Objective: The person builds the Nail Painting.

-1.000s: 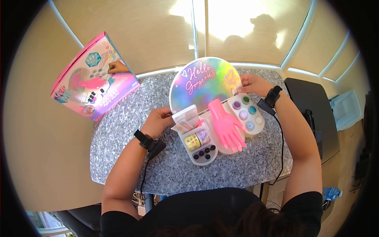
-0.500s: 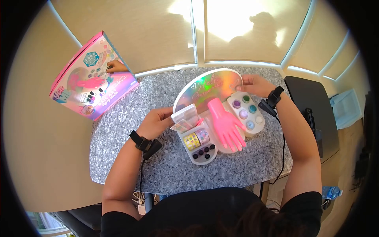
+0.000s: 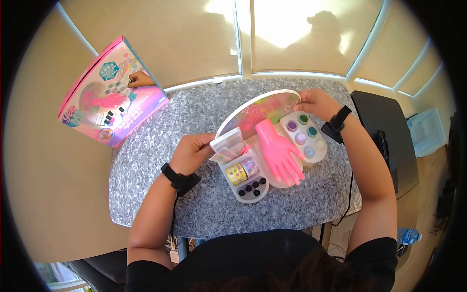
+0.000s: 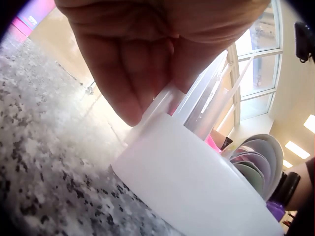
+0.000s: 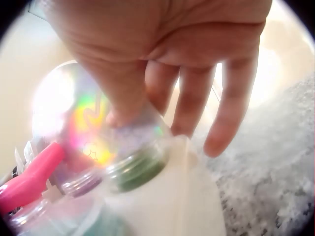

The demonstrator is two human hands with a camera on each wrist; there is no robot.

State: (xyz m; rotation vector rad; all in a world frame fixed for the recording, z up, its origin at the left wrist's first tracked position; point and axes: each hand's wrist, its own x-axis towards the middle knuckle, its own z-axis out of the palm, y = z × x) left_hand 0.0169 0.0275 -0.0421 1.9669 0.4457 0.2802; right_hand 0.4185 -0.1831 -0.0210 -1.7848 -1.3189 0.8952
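Observation:
A white nail-art stand (image 3: pixel 316 159) sits on the speckled table, its shiny rainbow backboard (image 3: pixel 255 116) standing steeply at the rear. My left hand (image 3: pixel 190 153) pinches the backboard's lower left edge, close behind the tray wall (image 4: pixel 182 172). On the other side, my right hand (image 3: pixel 318 103) holds the backboard's right edge, thumb on the shiny face and fingers behind. A pink model hand (image 3: pixel 277 151) lies in the middle of the stand. Around it are glitter pots (image 3: pixel 303 119), tape rolls (image 3: pixel 237 173), black-capped bottles (image 3: pixel 249 188) and a clear packet of sheets (image 3: pixel 227 144).
A pink printed box (image 3: pixel 112 92) stands at the back left. Right of the grey speckled table (image 3: pixel 155 146) is a black case-like surface (image 3: pixel 377 121), with a pale blue bin (image 3: pixel 427 134) beyond. A water bottle (image 3: pixel 408 236) lies low at the right. Window blinds line the back.
The backboard has tipped more upright, so its face looks foreshortened and its lettering is harder to read. Both hands keep hold of its edges. The tray has stayed in place.

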